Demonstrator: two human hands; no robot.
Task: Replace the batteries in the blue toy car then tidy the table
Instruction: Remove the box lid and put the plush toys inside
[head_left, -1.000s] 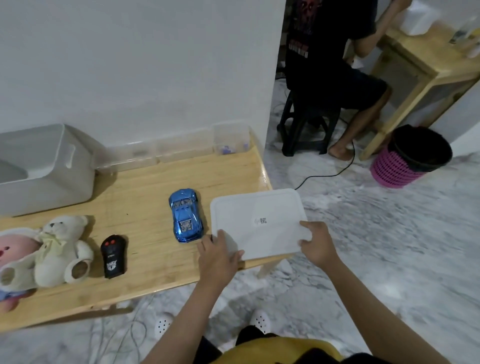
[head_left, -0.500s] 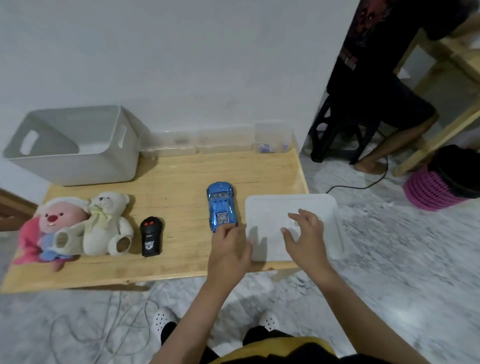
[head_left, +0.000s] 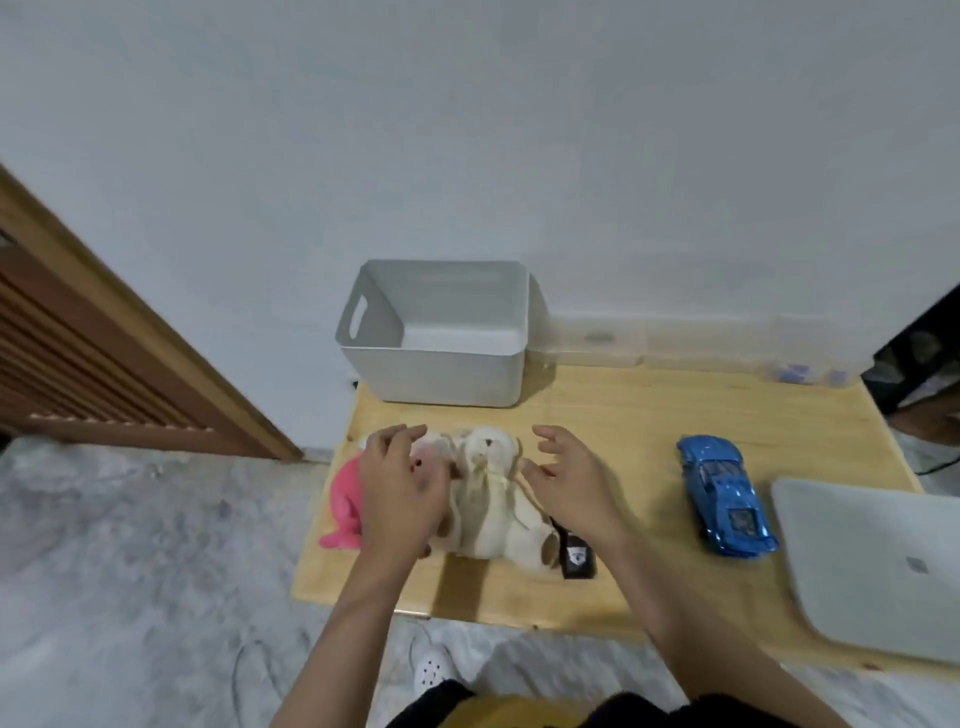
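pink toy (head_left: 345, 501): table's left end, left hand (head_left: 400, 491) on it, fingers curled, grip unclear
white bear (head_left: 488, 499): between hands
right hand (head_left: 571, 483): fingers spread, holds nothing, beside bear
bin (head_left: 441, 379): behind toys
blue car (head_left: 724, 493): right, well apart from hands
lid (head_left: 878, 566): far right
step: tidying, likely
next: grasp both plush toys, lift into bin

White wall (head_left: 467, 130), marble floor (head_left: 130, 571), wooden door (head_left: 78, 353).
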